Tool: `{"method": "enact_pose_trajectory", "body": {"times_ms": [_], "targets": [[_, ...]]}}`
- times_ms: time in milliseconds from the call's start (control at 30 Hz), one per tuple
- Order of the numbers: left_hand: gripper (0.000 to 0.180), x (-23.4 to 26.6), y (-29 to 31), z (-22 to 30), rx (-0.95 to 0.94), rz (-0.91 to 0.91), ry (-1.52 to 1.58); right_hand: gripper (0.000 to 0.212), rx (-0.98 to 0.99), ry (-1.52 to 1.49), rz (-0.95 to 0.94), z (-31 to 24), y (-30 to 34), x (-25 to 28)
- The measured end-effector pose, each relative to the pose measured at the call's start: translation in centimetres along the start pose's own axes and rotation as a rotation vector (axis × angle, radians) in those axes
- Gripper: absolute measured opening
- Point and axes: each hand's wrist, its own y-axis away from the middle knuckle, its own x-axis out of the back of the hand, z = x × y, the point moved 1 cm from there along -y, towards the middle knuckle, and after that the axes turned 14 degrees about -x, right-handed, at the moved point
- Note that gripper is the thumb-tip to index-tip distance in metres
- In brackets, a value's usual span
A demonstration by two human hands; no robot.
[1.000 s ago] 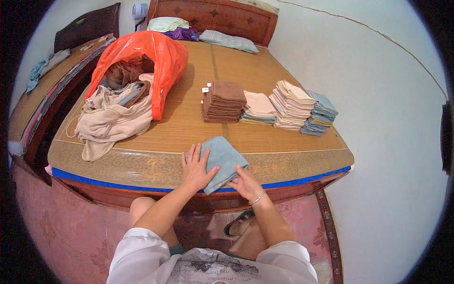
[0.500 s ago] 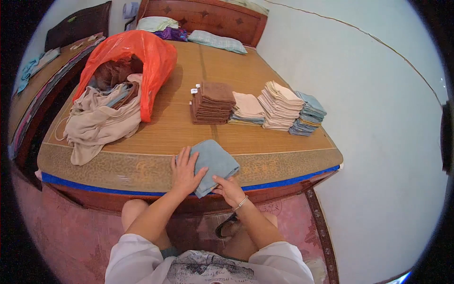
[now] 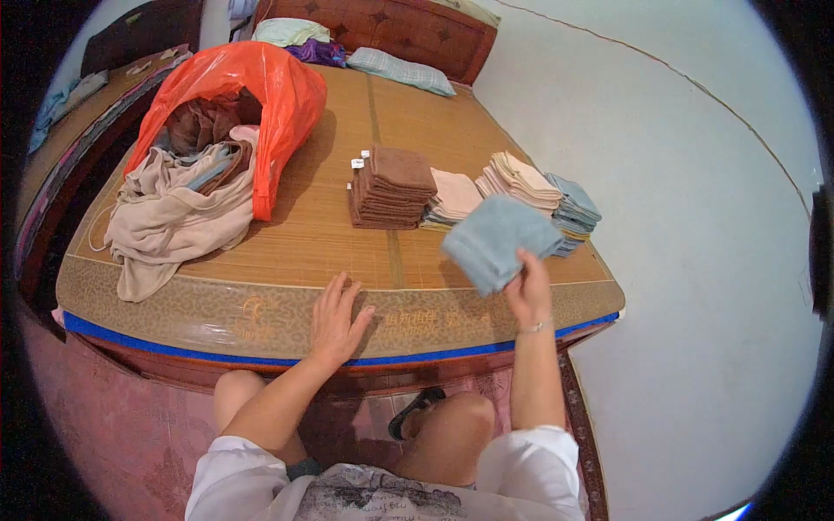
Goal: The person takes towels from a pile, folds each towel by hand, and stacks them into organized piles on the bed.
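Observation:
My right hand (image 3: pixel 530 295) grips the near edge of a folded blue-grey towel (image 3: pixel 499 243), held up over the right part of the bed mat. Behind it stand several stacks: brown towels (image 3: pixel 391 189) with white tags, a lower pile of pale pink towels (image 3: pixel 453 195), a taller cream-pink stack (image 3: pixel 521 181) and a blue stack (image 3: pixel 573 208). The held towel hides the lower part of the cream-pink stack. My left hand (image 3: pixel 339 321) lies on the mat's patterned front border with its fingers spread, holding nothing.
At the left, a red plastic bag (image 3: pixel 291 113) lies open on the bed mat (image 3: pixel 339 234), with loose beige cloths (image 3: pixel 182 226) spilling out. Pillows (image 3: pixel 400 69) rest near the wooden headboard (image 3: pixel 391 35). A pale wall (image 3: pixel 695 260) runs along the right side.
The blue-grey towel has left the mat's front edge and moved right and away from me in my right hand. My left hand has let go of it and stays nearly in place.

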Motion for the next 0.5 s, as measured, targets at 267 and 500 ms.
{"method": "enact_pose_trajectory", "body": {"times_ms": [267, 500], "targets": [[0.052, 0.2, 0.3, 0.4, -0.061, 0.013, -0.062, 0.029, 0.095, -0.227, -0.145, -5.5, -14.4, -6.0], [0.049, 0.4, -0.3, 1.5, -0.078, -0.129, -0.131, 0.035, -0.366, -0.097, 0.385, 7.4, -22.7, 1.9]]}}
